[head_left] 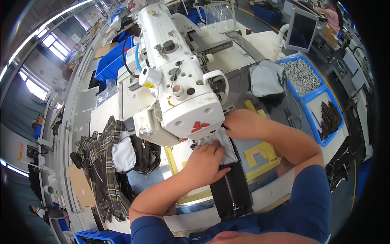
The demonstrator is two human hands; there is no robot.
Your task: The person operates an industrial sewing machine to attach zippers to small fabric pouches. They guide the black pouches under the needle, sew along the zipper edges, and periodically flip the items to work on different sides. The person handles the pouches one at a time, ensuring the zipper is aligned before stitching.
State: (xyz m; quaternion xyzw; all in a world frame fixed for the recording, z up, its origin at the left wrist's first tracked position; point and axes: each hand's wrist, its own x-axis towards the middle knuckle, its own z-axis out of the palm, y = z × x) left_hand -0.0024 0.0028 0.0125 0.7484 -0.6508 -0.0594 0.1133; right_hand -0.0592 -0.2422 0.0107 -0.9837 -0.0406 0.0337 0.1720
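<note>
A white industrial sewing machine [178, 97] fills the middle, its head above a small grey cloth piece [227, 149]. My left hand [205, 162] lies on that cloth in front of the machine head, fingers stretched out and thumb apart. On the other side, my right hand [243, 124] is closed beside the machine head, above the cloth's far right corner. Its fingertips are partly hidden, so what they hold cannot be made out. From beneath the cloth, a black fabric strip with a zipper [232, 194] runs toward me over the table's front edge.
Plaid cloth [106, 162] and a stack of dark pieces with a pale top [124, 154] lie left. At right are another such stack [267, 79], a blue bin of metal zipper pulls [301, 76] and a blue tray of dark pieces [330, 118]. Yellow tape [260, 173] marks the work plate.
</note>
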